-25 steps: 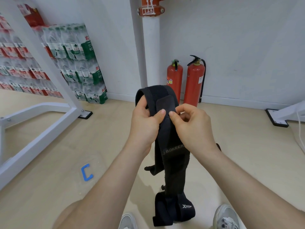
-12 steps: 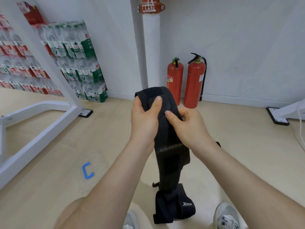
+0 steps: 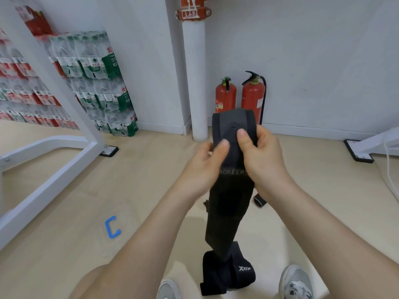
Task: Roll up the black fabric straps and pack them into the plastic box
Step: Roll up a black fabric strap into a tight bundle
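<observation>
Our forearms are bare, with no sleeves, watch or rings showing on the left hand [image 3: 205,167] or the right hand [image 3: 262,156]. Near the bottom edge we wear light grey-white sneakers [image 3: 295,283] with laces.

The black strap [image 3: 230,203] carries pale lettering, two red extinguishers [image 3: 239,97] stand by a white wall [image 3: 323,50], and the blurred bottle packs [image 3: 95,83] look green-and-white.
</observation>
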Tool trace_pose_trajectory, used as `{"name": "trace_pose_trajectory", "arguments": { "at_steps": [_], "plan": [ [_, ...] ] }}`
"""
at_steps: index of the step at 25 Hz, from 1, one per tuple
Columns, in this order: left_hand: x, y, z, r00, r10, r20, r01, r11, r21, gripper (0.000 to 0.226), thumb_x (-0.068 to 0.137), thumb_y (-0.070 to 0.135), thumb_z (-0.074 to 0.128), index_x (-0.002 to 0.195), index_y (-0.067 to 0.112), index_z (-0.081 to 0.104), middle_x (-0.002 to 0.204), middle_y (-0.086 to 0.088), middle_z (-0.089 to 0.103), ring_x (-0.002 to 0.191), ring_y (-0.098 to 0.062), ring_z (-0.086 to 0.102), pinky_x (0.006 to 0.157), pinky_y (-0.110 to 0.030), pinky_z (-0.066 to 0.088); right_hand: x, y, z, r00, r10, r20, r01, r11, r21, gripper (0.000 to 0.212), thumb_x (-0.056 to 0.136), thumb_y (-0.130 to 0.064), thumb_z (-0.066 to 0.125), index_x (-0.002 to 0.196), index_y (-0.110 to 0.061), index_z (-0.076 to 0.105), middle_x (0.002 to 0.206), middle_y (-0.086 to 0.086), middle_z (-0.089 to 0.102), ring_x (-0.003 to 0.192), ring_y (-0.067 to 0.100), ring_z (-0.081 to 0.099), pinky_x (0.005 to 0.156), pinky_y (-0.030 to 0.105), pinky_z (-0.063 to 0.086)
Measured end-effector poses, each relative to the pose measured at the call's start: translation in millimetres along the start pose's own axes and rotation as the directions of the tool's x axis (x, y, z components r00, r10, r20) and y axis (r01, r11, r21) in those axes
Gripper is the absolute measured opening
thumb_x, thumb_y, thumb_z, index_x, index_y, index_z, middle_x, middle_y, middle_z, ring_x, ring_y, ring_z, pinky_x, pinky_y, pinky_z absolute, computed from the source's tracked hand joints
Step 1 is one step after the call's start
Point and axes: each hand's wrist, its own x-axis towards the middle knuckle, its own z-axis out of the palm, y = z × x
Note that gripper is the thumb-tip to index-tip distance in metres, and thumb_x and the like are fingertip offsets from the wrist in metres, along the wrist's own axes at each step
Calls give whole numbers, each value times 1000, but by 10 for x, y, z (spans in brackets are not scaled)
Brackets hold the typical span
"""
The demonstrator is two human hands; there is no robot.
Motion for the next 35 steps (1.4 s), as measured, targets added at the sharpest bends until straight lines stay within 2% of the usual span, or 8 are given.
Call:
{"name": "trace_pose_trajectory", "arguments": {
  "at_steps": [7, 11, 14, 18, 22, 25, 32, 35],
  "plan": [
    [-128, 53, 234, 926, 325, -193, -292, 940, 178, 16, 103, 32, 45, 106, 19, 53, 90, 14, 62, 83, 2, 60, 69, -9, 46, 52, -12, 2, 992, 110, 68, -107, 993, -54, 27, 103, -36, 46, 116, -14, 57, 102, 3, 69, 96, 19, 67, 83, 34, 56],
    [108, 56, -4, 857, 8, -516, -99, 984, -148, 30, 100, 39, 47, 116, 14, 49, 102, 6, 63, 96, -7, 62, 88, -17, 48, -70, 46, -75, 832, 234, 503, -214, 972, -99, 31, 99, -18, 58, 128, -26, 53, 109, 1, 74, 98, 13, 72, 88, 29, 56],
    [153, -23, -76, 898, -259, -356, 106, 912, -397, 52, 86, 42, 55, 132, 21, 46, 114, -5, 68, 102, -27, 67, 89, -48, 55, -77, 99, -58, 883, 199, 424, -147, 977, -152, 31, 103, -12, 47, 130, -23, 59, 111, -2, 74, 100, 12, 71, 94, 34, 56],
    [54, -11, -25, 988, -152, 24, 153, 987, -53, 54, 80, 40, 66, 128, 27, 46, 101, -3, 71, 80, -18, 69, 55, -30, 50, -14, 113, -33, 986, 69, 151, -42, 984, -172, 30, 105, -16, 41, 121, -23, 65, 106, -3, 73, 101, 17, 69, 92, 40, 56],
    [52, 12, -18, 981, -115, -154, 97, 988, -118, 29, 94, 19, 57, 121, 20, 47, 88, -6, 66, 55, -15, 57, 39, -23, 38, -62, -72, -152, 798, 296, 526, -199, 952, -233, 23, 100, -30, 55, 122, -24, 60, 109, -4, 74, 95, 4, 71, 76, 14, 54],
    [105, 31, -74, 955, -128, -266, 118, 992, -53, 26, 96, 17, 55, 116, 13, 38, 73, -8, 58, 46, -14, 51, 45, -26, 43, -211, -46, -101, 698, 362, 617, -99, 903, -418, 41, 86, -27, 71, 122, -26, 51, 109, -7, 68, 101, 6, 64, 89, 23, 52],
    [57, 59, -184, 978, -167, 124, 167, 986, 14, 18, 101, 25, 51, 107, 10, 58, 75, -7, 63, 61, -15, 65, 62, -30, 55, -363, 251, 184, 862, 286, 418, -139, 927, -348, 16, 90, -4, 54, 97, -18, 55, 88, 1, 63, 87, 18, 60, 77, 33, 51],
    [86, 17, -348, 995, 82, 57, -98, 910, 403, 25, 101, 25, 48, 100, 17, 72, 92, 10, 70, 86, -5, 63, 78, -21, 46, -186, 165, -21, 785, 409, 466, -280, 904, -322, 31, 85, 13, 51, 97, -13, 61, 89, 13, 70, 83, 26, 68, 78, 42, 57]
  ]
}}
